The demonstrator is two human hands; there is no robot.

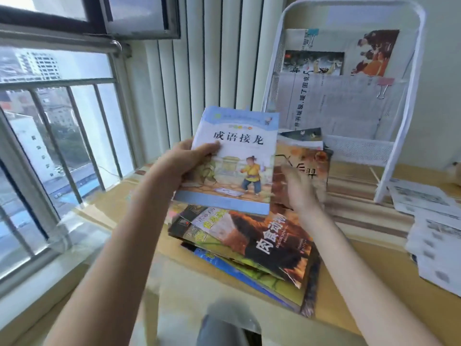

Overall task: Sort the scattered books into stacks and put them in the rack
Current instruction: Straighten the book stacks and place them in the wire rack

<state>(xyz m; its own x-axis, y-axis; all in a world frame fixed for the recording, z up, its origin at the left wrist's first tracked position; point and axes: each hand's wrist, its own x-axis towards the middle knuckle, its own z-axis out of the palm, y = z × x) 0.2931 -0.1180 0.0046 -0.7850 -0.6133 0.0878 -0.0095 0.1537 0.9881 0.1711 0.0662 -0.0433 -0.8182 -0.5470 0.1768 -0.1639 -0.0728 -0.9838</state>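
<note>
My left hand [189, 161] grips the left edge of a light-blue picture book [239, 156] and holds it up above the pile. Just right of it, my right hand [301, 188] hovers blurred, fingers spread, in front of an orange-brown book [309, 161] that lies on more books behind. Below lies a messy stack topped by a dark book with an orange animal cover [269, 243]; green and blue books stick out under it. The white wire rack [399, 121] stands at the back right with newspapers clipped in it.
Loose printed sheets [434, 221] lie on the yellow surface at the right. A window with metal bars [74, 146] fills the left side, and a white ribbed radiator [212, 58] stands behind the books. My knee [224, 328] shows at the bottom.
</note>
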